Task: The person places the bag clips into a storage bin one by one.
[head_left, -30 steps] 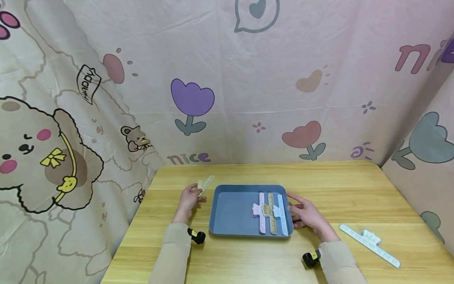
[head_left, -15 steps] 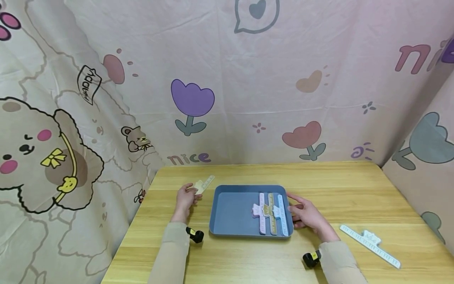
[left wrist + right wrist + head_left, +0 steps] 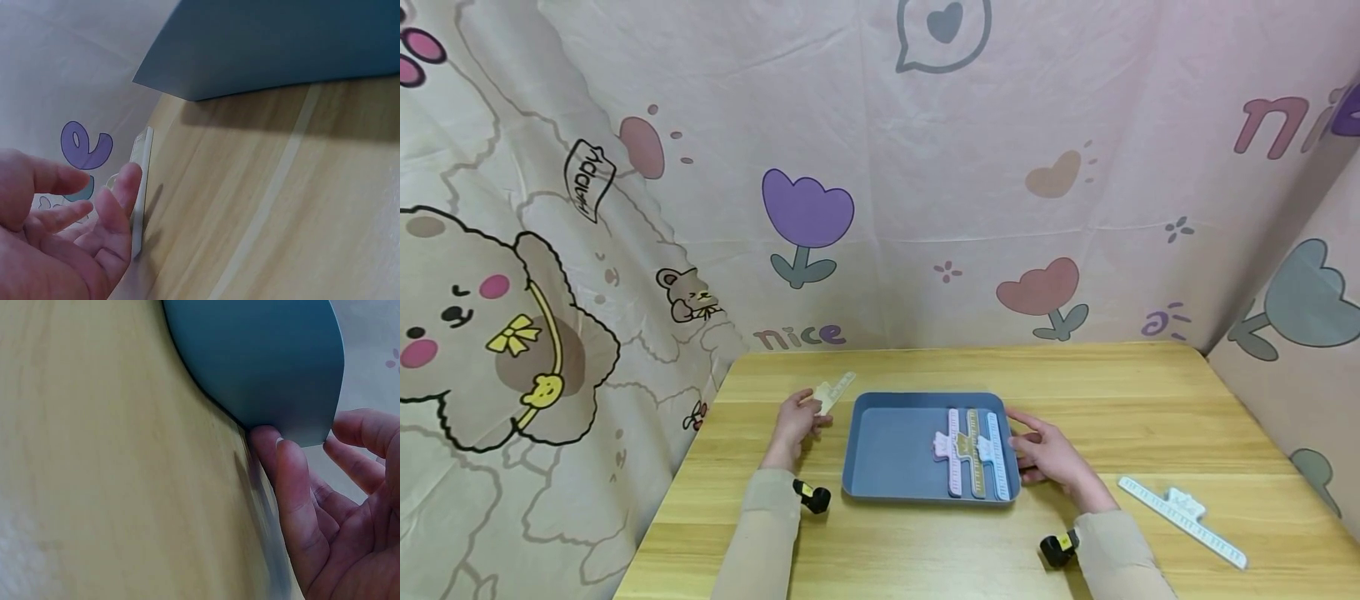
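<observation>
A cream ruler clip, a ruler-like bar with a crown-shaped grip, lies at the left back of the table. My left hand is over its near end with fingers loosely bent and thumb apart; in the left wrist view those fingers partly hide the ruler clip. At the right end of the blue-grey tray, my right hand holds the wall, thumb at the rim and fingers against the outside. Pink, tan and light-blue ruler clips lie side by side in the tray's right part.
A pale mint ruler clip lies slantwise on the wooden table, right of my right forearm. A printed curtain hangs behind the table's back edge. Black wrist cameras jut inward from both sleeves.
My left hand has drawn slightly left, baring more of the cream ruler clip's crown grip. The right hand and the tray have stayed in place.
</observation>
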{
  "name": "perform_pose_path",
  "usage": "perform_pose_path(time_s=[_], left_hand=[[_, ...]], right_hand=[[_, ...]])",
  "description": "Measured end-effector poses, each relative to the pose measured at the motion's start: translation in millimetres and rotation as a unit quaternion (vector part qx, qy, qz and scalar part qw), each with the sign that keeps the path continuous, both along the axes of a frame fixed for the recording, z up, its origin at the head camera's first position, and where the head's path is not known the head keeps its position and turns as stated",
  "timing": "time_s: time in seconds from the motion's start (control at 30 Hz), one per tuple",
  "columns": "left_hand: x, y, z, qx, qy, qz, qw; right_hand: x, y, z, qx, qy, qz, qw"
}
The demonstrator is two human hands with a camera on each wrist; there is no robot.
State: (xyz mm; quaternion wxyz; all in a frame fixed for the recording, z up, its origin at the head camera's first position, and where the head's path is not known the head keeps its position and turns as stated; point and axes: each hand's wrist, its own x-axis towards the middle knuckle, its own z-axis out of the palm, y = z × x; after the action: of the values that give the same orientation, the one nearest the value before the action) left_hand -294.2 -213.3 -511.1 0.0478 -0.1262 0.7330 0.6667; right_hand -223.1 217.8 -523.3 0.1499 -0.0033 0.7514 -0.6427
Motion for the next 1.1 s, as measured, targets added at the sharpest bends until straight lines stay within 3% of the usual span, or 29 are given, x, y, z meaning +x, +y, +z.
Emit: perform_pose_path(time_s=[0.23, 0.4, 0.67, 1.1], left_hand=[[2.7, 3, 1.6, 0.008, -0.03, -0.021, 0.9993], [4.9, 2, -1.6, -0.015, -0.039, -0.034, 0.9985], [8.8, 4, -3.1, -0.062, -0.004, -0.073, 0.9954], [-4.9, 14, -10.4, -0.083, 0.009, -0.034, 0.9959]], right_hand=[[0.1, 0, 0.1, -0.001, -0.002, 0.0, 1.0], [0.1, 0, 0.0, -0.001, -0.002, -0.001, 1.0], [-0.7, 0, -1.1, -0.004, -0.004, -0.004, 1.0], [-0.6, 0, -1.7, -0.001, -0.005, -0.003, 1.0]])
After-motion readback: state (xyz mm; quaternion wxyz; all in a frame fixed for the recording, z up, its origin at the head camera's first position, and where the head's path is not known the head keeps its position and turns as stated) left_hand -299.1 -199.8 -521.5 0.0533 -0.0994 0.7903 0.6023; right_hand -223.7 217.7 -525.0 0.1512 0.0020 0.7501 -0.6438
